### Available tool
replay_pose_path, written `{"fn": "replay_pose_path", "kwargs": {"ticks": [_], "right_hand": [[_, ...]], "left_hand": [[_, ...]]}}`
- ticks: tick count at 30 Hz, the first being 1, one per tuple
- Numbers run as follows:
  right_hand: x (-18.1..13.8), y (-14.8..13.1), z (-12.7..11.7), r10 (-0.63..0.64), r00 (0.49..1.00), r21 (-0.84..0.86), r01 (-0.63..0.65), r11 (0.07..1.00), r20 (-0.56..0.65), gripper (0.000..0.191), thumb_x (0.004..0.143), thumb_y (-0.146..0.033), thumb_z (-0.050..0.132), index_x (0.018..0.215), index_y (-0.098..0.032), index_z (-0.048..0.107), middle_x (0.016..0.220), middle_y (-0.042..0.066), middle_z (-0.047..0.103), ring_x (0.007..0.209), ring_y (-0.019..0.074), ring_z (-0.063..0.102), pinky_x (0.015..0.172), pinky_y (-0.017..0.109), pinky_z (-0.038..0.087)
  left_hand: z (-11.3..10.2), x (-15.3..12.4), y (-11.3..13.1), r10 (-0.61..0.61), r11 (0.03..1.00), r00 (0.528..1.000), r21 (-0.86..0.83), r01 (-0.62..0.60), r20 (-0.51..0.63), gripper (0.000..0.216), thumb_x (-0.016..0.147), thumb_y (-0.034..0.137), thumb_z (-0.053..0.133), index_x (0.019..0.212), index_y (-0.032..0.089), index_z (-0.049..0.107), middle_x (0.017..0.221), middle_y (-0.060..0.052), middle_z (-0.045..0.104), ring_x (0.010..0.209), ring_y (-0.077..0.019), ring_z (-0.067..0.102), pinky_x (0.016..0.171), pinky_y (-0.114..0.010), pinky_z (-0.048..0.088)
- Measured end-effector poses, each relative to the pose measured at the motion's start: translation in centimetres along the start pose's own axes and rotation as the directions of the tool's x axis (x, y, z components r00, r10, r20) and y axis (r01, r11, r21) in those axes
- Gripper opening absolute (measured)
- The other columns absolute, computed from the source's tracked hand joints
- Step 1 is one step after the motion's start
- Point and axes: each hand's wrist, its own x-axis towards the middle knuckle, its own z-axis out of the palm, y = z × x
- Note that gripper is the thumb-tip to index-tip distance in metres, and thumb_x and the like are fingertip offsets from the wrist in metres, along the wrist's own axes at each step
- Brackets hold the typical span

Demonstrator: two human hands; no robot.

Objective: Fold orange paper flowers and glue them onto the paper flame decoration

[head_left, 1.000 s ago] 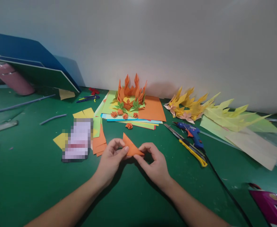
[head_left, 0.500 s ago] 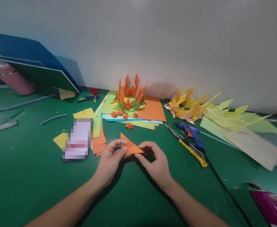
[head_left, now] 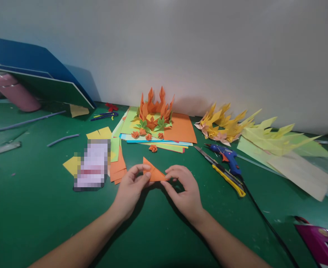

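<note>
Between my hands is an orange paper (head_left: 155,172), folded into a triangle with a crease across its face. My left hand (head_left: 131,188) grips its left part, thumb on the near face and fingers curled behind. At the right corner, my right hand (head_left: 185,191) pinches the tip between thumb and index finger. Just beyond the paper lies one small orange paper rose (head_left: 153,149). Several more sit at the foot of an orange paper crown (head_left: 152,108) with green leaves. A fan of orange paper strips (head_left: 117,173) rests left of my left hand.
Right of my hands lie a yellow utility knife (head_left: 228,180) and a blue glue gun (head_left: 227,158) with its black cord. Farther off stand a yellow paper crown (head_left: 222,126) and pale-yellow paper spikes (head_left: 276,137). A blurred-out phone-like object (head_left: 92,165) lies left; a pink bottle (head_left: 15,93) leans behind.
The fingers of my right hand have shifted slightly on the right corner and now cover its tip. My left hand and the rest of the table look the same.
</note>
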Motion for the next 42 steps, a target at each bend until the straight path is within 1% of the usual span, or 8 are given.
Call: {"fn": "replay_pose_path", "kwargs": {"ticks": [5, 12, 16, 20, 25, 29, 38, 42], "right_hand": [[0.0, -0.2, -0.1, -0.015, 0.999, -0.098, 0.018, 0.995, 0.028, 0.01, 0.08, -0.013, 0.057, 0.078, -0.023, 0.059, 0.088, 0.005, 0.062, 0.085, 0.02, 0.059, 0.075, 0.036, 0.047], [0.2, -0.1, 0.0, 0.024, 0.997, 0.024, -0.026, 0.999, 0.07, 0.007, 0.079, -0.017, 0.062, 0.076, -0.023, 0.06, 0.086, 0.004, 0.063, 0.084, 0.0198, 0.06, 0.076, 0.036, 0.047], [0.4, 0.3, -0.1, 0.069, 0.995, 0.049, -0.072, 0.996, 0.07, 0.007, 0.079, -0.02, 0.064, 0.074, -0.022, 0.06, 0.082, 0.003, 0.063, 0.08, 0.0192, 0.06, 0.072, 0.034, 0.047], [0.4, 0.5, -0.1, 0.054, 0.996, 0.062, -0.058, 0.996, 0.075, 0.004, 0.079, -0.021, 0.065, 0.075, -0.023, 0.065, 0.082, 0.003, 0.063, 0.079, 0.0184, 0.06, 0.073, 0.034, 0.047], [0.3, 0.4, -0.1, 0.032, 0.997, 0.029, -0.034, 0.999, 0.064, 0.006, 0.079, -0.026, 0.066, 0.074, -0.024, 0.069, 0.075, 0.002, 0.06, 0.072, 0.0174, 0.058, 0.067, 0.033, 0.047], [0.3, 0.2, 0.0, 0.024, 0.998, 0.028, -0.026, 0.999, 0.05, 0.009, 0.08, -0.027, 0.066, 0.072, -0.024, 0.07, 0.07, 0.001, 0.058, 0.068, 0.0165, 0.056, 0.063, 0.031, 0.046], [0.4, 0.0, 0.3, 0.05, 0.998, 0.042, -0.052, 0.998, 0.049, 0.012, 0.08, -0.029, 0.065, 0.071, -0.024, 0.07, 0.067, 0.0, 0.059, 0.065, 0.0159, 0.056, 0.06, 0.03, 0.046], [0.4, 0.0, 0.4, 0.066, 0.997, 0.051, -0.069, 0.996, 0.05, 0.013, 0.08, -0.029, 0.065, 0.07, -0.022, 0.069, 0.067, 0.001, 0.059, 0.064, 0.0154, 0.056, 0.059, 0.029, 0.046]], "left_hand": [[0.0, 0.0, -0.1, -0.008, 1.0, 1.0, -0.01, 0.007, -0.006, 0.037, 0.054, 0.035, 0.078, 0.081, 0.018, 0.06, 0.062, 0.007, 0.057, 0.058, -0.009, 0.057, 0.062, -0.022, 0.048], [0.1, 0.1, -0.1, 0.063, 0.998, 0.997, -0.003, -0.063, 0.043, 0.029, 0.056, 0.035, 0.077, 0.076, 0.018, 0.063, 0.065, 0.007, 0.055, 0.056, -0.0067, 0.049, 0.069, -0.027, 0.052], [0.0, 0.1, 0.0, 0.018, 0.998, 0.998, 0.052, -0.021, 0.061, 0.028, 0.057, 0.036, 0.076, 0.077, 0.017, 0.069, 0.074, 0.001, 0.062, 0.068, -0.0108, 0.056, 0.074, -0.028, 0.051], [-0.1, 0.1, 0.1, 0.015, 0.997, 0.998, 0.069, -0.02, 0.062, 0.024, 0.058, 0.035, 0.076, 0.075, 0.018, 0.07, 0.079, -0.001, 0.065, 0.074, -0.0139, 0.059, 0.076, -0.03, 0.051], [-0.4, 0.4, -0.3, 0.11, 0.974, 0.99, 0.189, -0.125, 0.084, 0.017, 0.064, 0.031, 0.071, 0.076, 0.019, 0.072, 0.088, -0.005, 0.068, 0.082, -0.0181, 0.061, 0.077, -0.031, 0.049], [-0.6, 0.6, -0.5, 0.201, 0.942, 0.975, 0.255, -0.22, 0.1, 0.015, 0.061, 0.027, 0.073, 0.075, 0.019, 0.072, 0.092, -0.006, 0.066, 0.083, -0.0192, 0.061, 0.075, -0.032, 0.05], [-0.6, 0.8, -1.1, 0.303, 0.901, 0.941, 0.277, -0.334, 0.149, 0.013, 0.062, 0.025, 0.072, 0.074, 0.021, 0.072, 0.084, -0.005, 0.065, 0.08, -0.0184, 0.062, 0.072, -0.031, 0.051], [-0.5, 0.8, -1.0, 0.313, 0.894, 0.939, 0.29, -0.342, 0.141, 0.01, 0.063, 0.025, 0.071, 0.072, 0.022, 0.073, 0.081, -0.004, 0.066, 0.078, -0.0181, 0.062, 0.072, -0.031, 0.052]]}}
